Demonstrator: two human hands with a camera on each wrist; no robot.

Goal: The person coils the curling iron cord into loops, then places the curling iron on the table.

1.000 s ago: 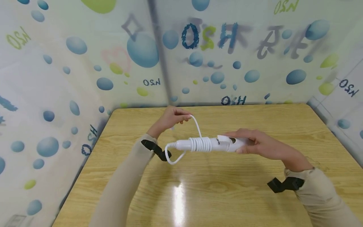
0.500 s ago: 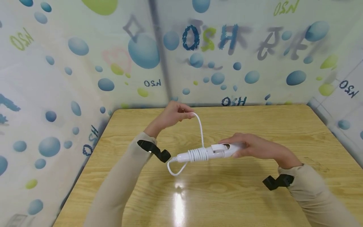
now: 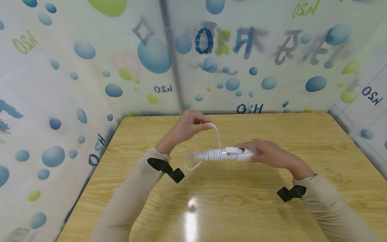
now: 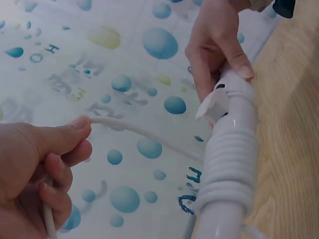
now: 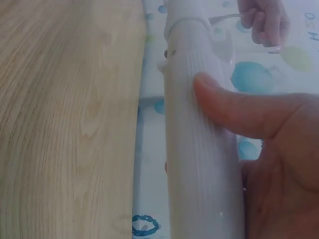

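Note:
A white hair iron (image 3: 246, 156) is held level above the table, its cord end to the left. My right hand (image 3: 272, 154) grips the iron's right part. In the right wrist view the thumb (image 5: 224, 104) lies along its ribbed barrel (image 5: 199, 169). White cord (image 3: 213, 155) is wound in several tight turns round the handle, and a loose loop hangs at the handle's end. My left hand (image 3: 191, 126) pinches the cord's free run (image 4: 144, 132), up and left of the coil. In the left wrist view more cord passes under the curled fingers (image 4: 57, 199).
A wood-grain table (image 3: 242, 208) lies beneath both hands. Behind it and to the left hang printed sheets (image 3: 211, 77) with blue and green drops. Black wrist mounts (image 3: 164, 169) sit on both sleeves.
The iron dipped, then rose again, and shifted slightly left with my right hand. My left hand rose, then came down a little and moved right, still pinching the cord.

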